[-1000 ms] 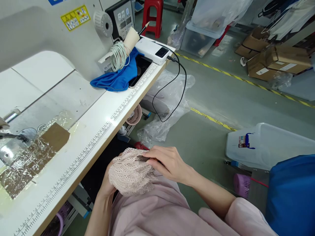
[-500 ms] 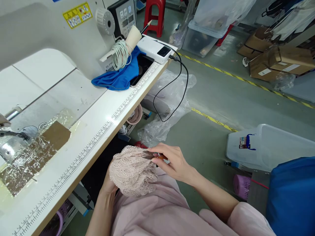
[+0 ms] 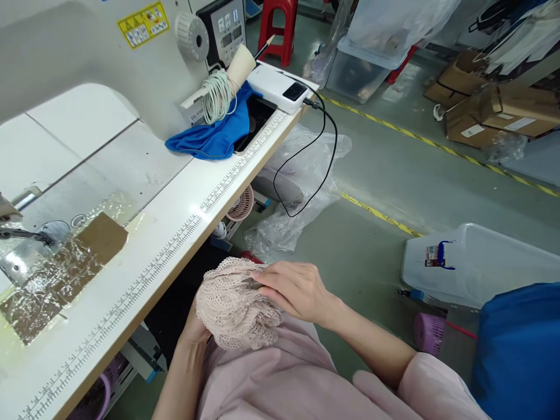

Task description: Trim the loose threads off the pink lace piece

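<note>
A bundle of pale pink lace [image 3: 231, 306] sits in my lap, just off the front edge of the sewing table. My left hand [image 3: 192, 332] cups the bundle from below and is mostly hidden by it. My right hand [image 3: 294, 290] lies on the bundle's right side, fingers closed on the lace edge. A small metal tool seems to be pinched under its fingers, but I cannot make it out clearly.
The white sewing table [image 3: 144, 256] with a printed ruler runs along the left, under the sewing machine [image 3: 87, 52]. On it lie a blue cloth [image 3: 210, 140], a cord spool [image 3: 216, 93] and a power bank [image 3: 282, 87]. A clear plastic bin [image 3: 476, 262] stands on the floor at right.
My right hand's fingers have shifted slightly along the lace edge, back toward the bundle. The view has drifted a little; the left hand has stayed under the lace.
</note>
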Motion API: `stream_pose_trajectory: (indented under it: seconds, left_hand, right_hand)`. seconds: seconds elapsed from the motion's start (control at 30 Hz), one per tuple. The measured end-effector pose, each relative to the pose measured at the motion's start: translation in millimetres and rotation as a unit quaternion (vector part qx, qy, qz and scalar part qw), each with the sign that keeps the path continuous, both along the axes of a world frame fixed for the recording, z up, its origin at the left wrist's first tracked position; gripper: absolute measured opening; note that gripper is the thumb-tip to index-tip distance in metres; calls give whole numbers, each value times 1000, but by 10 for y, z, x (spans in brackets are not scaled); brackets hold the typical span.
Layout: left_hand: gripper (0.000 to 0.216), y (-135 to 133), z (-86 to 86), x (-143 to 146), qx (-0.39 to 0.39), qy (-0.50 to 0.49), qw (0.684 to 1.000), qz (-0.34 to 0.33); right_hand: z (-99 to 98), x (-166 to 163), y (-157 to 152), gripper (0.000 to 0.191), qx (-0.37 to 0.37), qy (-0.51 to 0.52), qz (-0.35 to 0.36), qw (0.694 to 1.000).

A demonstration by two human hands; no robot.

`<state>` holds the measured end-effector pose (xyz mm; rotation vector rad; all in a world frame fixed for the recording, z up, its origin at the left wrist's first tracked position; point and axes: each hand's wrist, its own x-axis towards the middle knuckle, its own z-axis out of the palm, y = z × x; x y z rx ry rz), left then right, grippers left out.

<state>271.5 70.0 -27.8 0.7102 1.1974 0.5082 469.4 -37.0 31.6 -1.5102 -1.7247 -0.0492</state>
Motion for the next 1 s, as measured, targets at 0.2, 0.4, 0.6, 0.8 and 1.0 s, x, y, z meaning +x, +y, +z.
stream_pose_trajectory:
  seconds: [0.2, 0.4, 0.6, 0.8, 1.0]
  left_hand:
    - [56, -19, -20, -4, -14, 3, 1000, 17]
    - [64, -36, -65, -21, -28, 1, 999, 18]
    - [70, -46, -34, -5, -47, 0, 999, 9]
    - [58, -68, 23, 12, -51, -16, 999, -9]
    - [52, -72, 61, 44, -63, -34, 996, -44]
  right_hand:
    - [-20, 12, -6, 15, 27, 31, -8, 999]
    - [-65, 59, -47, 18, 1, 52, -18, 998]
    - [-83, 37, -34, 19, 9, 21, -11, 1000]
    - [-98, 52, 29, 19, -19, 74, -29, 997]
    - [-105, 107, -13, 21, -51, 111, -40, 992]
